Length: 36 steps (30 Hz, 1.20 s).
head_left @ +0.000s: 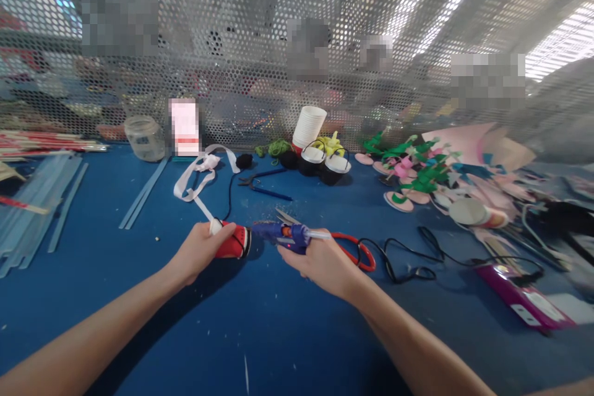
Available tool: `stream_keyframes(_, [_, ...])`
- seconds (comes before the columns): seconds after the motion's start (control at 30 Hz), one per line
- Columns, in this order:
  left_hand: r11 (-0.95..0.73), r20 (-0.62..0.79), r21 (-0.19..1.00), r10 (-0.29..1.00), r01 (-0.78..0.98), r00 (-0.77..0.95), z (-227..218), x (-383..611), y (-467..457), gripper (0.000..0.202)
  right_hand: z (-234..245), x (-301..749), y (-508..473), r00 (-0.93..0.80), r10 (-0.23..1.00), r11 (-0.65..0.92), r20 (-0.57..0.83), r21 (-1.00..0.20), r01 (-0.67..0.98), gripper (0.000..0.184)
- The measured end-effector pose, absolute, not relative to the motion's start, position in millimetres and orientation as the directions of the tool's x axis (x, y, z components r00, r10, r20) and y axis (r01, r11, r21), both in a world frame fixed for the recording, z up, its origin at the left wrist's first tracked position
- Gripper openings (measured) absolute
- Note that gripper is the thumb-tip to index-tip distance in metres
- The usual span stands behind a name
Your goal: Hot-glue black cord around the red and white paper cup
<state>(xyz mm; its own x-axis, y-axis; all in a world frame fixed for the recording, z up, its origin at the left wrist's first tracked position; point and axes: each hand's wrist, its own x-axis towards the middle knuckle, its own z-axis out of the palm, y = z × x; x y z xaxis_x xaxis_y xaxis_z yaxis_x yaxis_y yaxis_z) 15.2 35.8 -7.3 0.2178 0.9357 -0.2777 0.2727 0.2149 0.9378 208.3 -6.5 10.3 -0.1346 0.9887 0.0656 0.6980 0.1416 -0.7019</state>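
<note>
My left hand [197, 252] is closed around a small red cup [231, 242] lying on its side, with a dark band at its rim. A white ribbon [185, 187] runs from the cup to a loose coil on the table. In my right hand [327, 263] is a blue hot glue gun [271, 232], a clear glue stick [320, 234] at its back. Its nozzle points left and comes close to the cup's rim; whether they touch I cannot tell. Behind the gun lie scissors with red handles [368, 258], partly covered by the gun and hand.
Pliers [265, 184] lie beyond the hands. Stacked white cups [309, 127] and two small black buckets [335, 170] stand near the perforated metal screen [260, 25]. Glue sticks [34, 204] are at left. Green-leaved craft pieces [417, 176], a black cord [394, 253] and a purple power strip [520, 297] occupy the right.
</note>
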Motion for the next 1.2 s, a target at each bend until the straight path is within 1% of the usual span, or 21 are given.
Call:
stream_keyframes(0.17, [0.217, -0.281, 0.935, 0.936, 0.281, 0.213, -6, 16, 35, 0.033, 10, 209, -4, -0.127, 0.991, 0.122, 0.047, -0.713, 0.691, 0.018])
stream_keyframes(0.4, [0.207, -0.273, 0.935, 0.939, 0.289, 0.210, -9, 15, 37, 0.032, 14, 207, -12, -0.122, 0.993, 0.080, -0.003, -0.738, 0.670, 0.022])
stream_keyframes(0.57, [0.202, -0.266, 0.934, 0.944, 0.295, 0.198, -11, 13, 37, 0.033, 9, 210, -14, -0.123, 0.991, 0.115, 0.046, -0.757, 0.644, 0.017])
stream_keyframes(0.8, [0.201, -0.275, 0.928, 0.938, 0.314, 0.212, -10, 14, 37, 0.033, 10, 208, -10, -0.107, 0.994, 0.090, 0.026, -0.755, 0.650, 0.018])
stream_keyframes(1.03, [0.204, -0.275, 0.931, 0.938, 0.304, 0.212, -10, 14, 36, 0.031, 12, 210, -15, -0.143, 0.987, 0.151, 0.077, -0.757, 0.636, 0.014])
stream_keyframes(1.2, [0.200, -0.273, 0.928, 0.939, 0.313, 0.210, -9, 15, 36, 0.031, 10, 208, -13, -0.109, 0.989, 0.143, 0.094, -0.738, 0.659, 0.017])
